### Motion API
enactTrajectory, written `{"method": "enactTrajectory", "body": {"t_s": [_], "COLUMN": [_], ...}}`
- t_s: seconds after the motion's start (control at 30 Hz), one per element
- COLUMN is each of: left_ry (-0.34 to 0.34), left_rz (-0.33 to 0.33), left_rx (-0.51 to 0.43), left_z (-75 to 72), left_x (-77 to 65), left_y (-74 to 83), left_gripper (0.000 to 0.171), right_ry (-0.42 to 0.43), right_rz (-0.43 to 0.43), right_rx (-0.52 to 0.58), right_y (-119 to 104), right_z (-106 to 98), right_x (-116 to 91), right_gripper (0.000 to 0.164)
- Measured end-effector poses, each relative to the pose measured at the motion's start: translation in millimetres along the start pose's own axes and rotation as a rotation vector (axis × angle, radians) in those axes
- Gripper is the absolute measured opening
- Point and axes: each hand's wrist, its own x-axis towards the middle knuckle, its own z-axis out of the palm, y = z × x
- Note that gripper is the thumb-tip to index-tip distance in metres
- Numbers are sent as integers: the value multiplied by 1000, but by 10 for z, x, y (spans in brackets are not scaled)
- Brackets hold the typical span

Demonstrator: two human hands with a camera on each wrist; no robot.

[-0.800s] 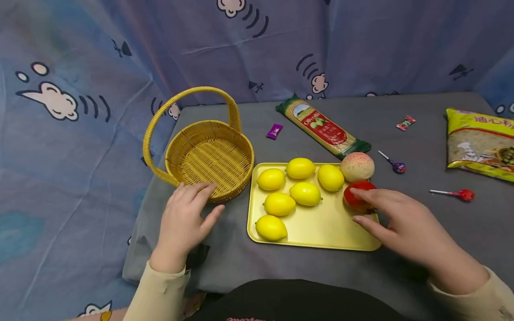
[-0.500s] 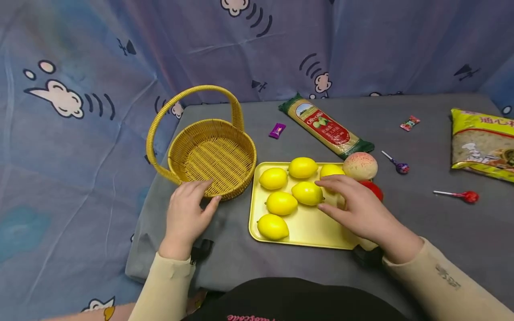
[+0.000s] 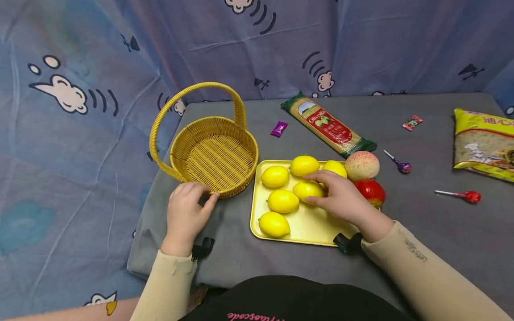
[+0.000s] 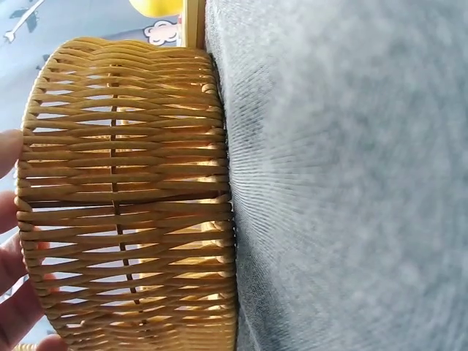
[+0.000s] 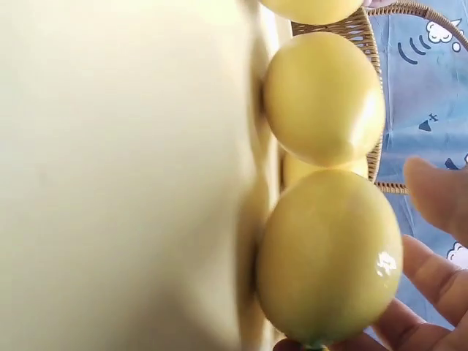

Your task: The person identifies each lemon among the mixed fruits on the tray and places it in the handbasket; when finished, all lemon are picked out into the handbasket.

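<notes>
My left hand (image 3: 185, 209) is at the near rim of the yellow wicker basket (image 3: 214, 117), its fingers bent over the edge and the thumb tip at the rim. Through the weave in the left wrist view, fingers (image 4: 16, 311) show behind the basket wall (image 4: 124, 190). My right hand (image 3: 341, 196) reaches over a lemon (image 3: 306, 191) in the middle of the yellow tray (image 3: 309, 229). In the right wrist view its fingers are beside and behind that lemon (image 5: 329, 256), while the thumb stands apart from it. The lemon lies on the tray among several others.
On the tray's right side lie a peach (image 3: 362, 165) and a red apple-like fruit (image 3: 370, 192). Behind is a pasta packet (image 3: 327, 122). Around are a purple candy (image 3: 279, 129), a red candy (image 3: 412, 122), two lollipops (image 3: 403, 167) and a yellow bag (image 3: 483, 145).
My right hand has moved left from the red fruit to the middle lemon, and the red fruit stays on the tray. My left hand keeps to the basket rim, its thumb now closer to it.
</notes>
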Motion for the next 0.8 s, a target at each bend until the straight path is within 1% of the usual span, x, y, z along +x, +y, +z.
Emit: {"method": "enactTrajectory", "body": {"t_s": [0.3,0.53,0.67,0.8], "left_ry": [9,3,-8,-11], "left_rz": [1,4,2,15], "left_rx": [-5,4,7,6], "left_z": [2,-10,-15,-15], "left_x": [1,-5,2,24], "left_y": [-11,-42,-38,-16], "left_gripper": [24,24,25,25], "right_ry": [-38,-73,-80,-62], "right_rz": [78,100,118,120], "right_rx": [106,133,131,141], "right_y": [51,72,33,-80], "right_z": [64,111,80,-6], "right_x": [33,74,72,80], "right_gripper": [55,51,52,52]}}
